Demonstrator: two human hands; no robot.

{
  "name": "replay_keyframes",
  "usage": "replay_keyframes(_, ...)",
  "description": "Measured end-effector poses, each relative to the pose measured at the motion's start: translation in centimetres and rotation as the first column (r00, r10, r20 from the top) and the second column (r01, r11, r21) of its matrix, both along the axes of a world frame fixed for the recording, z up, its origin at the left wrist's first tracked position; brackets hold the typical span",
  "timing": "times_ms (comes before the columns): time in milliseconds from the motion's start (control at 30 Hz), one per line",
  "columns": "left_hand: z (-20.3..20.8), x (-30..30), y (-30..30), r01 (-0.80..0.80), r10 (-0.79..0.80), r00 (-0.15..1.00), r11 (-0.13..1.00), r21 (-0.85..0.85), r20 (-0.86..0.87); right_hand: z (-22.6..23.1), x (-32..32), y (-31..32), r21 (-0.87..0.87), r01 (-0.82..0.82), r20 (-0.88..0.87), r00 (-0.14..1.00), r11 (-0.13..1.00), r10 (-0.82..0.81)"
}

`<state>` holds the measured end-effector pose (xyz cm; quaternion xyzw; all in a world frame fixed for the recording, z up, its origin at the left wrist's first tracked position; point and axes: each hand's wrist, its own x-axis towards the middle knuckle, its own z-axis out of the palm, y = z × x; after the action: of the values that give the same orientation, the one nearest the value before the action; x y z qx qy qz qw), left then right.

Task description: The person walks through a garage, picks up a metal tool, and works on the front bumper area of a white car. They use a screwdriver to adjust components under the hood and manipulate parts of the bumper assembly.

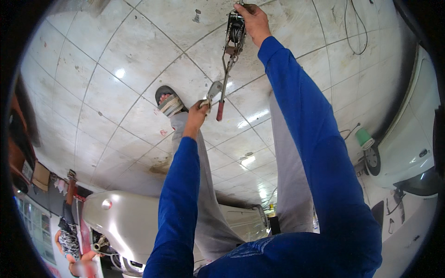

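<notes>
My right hand is closed on the top end of a hand cable puller, a dark metal winch with a spool and toothed wheels. Its long lever hangs down toward me and ends in a red grip. In my left hand, beside that grip, is a grey metal piece with a rounded, flat end. The fingers wrap its lower part, so its full shape is hidden. Both hands are over the tiled floor, in front of my legs.
A thin cable loop lies at the far right. A green container is near a white car on the right. Behind my legs stands a silver car. Another person is at the lower left.
</notes>
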<state>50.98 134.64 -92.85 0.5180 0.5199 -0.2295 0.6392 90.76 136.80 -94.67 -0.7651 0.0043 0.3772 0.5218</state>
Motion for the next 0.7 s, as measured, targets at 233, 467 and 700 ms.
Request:
replay_keyframes(233, 5.4, -2.9, -2.9, 0.120, -0.089, 0.985, 0.970, 0.211, -0.150, 5.3, -0.5, 0.1, -0.305, -0.427, 0.203, 0.844, 0.851, 0.496)
replay_keyframes(467, 30.5, -14.5, 1.1, -0.455, 0.472, 0.882, 0.850, 0.265, 0.002, 27.0, -10.0, -12.4, -0.267, -0.638, -0.184, 0.769, 0.722, 0.612)
replay_keyframes(700, 50.6, -35.5, 2.9, -0.725, 0.819, 0.552, 0.564, 0.396, -0.156, 50.1, -11.8, -17.3, -0.687, -0.625, -0.298, 0.707, 0.369, 0.641)
